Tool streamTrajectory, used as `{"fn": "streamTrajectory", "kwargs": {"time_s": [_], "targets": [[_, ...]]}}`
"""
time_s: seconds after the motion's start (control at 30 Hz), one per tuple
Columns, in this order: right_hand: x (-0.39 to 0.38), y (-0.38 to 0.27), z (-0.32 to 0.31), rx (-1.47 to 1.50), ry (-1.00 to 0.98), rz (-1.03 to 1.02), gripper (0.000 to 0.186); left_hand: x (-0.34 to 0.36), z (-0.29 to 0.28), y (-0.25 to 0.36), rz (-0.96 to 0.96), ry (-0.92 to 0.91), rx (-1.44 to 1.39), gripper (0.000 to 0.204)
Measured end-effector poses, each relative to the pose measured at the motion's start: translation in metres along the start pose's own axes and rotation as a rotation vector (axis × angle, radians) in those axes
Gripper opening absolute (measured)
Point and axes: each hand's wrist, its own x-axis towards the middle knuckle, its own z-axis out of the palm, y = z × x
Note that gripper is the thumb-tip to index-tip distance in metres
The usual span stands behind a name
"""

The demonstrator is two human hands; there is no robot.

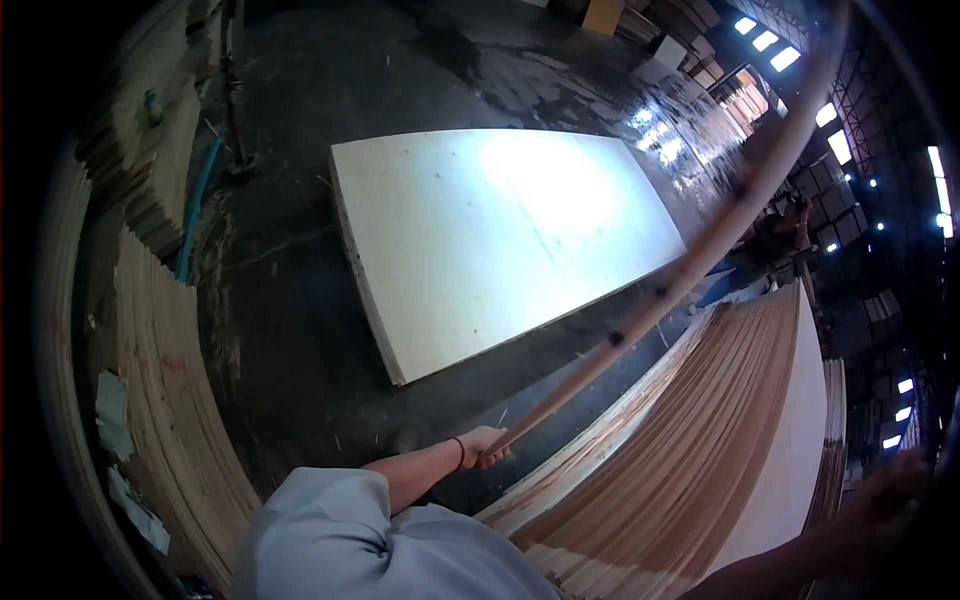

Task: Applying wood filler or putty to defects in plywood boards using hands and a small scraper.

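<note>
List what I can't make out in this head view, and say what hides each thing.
Right hand, head view: shadow and blur hide whether it grips anything.
Long wooden piece in the left hand, head view: far end cut off by the top edge.
Another person, head view: too dim and small to show what they are doing.
Pale panel stack, head view: its underside is hidden by the panels.
</note>
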Motion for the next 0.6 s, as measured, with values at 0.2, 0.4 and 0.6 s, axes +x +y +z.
{"fn": "streamTrajectory", "kwargs": {"time_s": [0.2, 0.4, 0.6], "targets": [[-0.064, 0.094, -0.144, -0.243, 0.455, 0.309, 0.036, 0.018, -0.036, 0.022, -0.168, -0.442, -0.273, 0.050], [-0.138, 0.178, -0.215, -0.476, 0.389, 0.711, 0.029, 0.001, -0.211, -0.005, 0.124, 0.553, -0.503, 0.062], [-0.186, 0.261, -0.237, -0.241, 0.351, 1.060, 0.032, -0.205, -0.206, 0.029, 0.214, 1.303, 0.097, 0.044]]}}
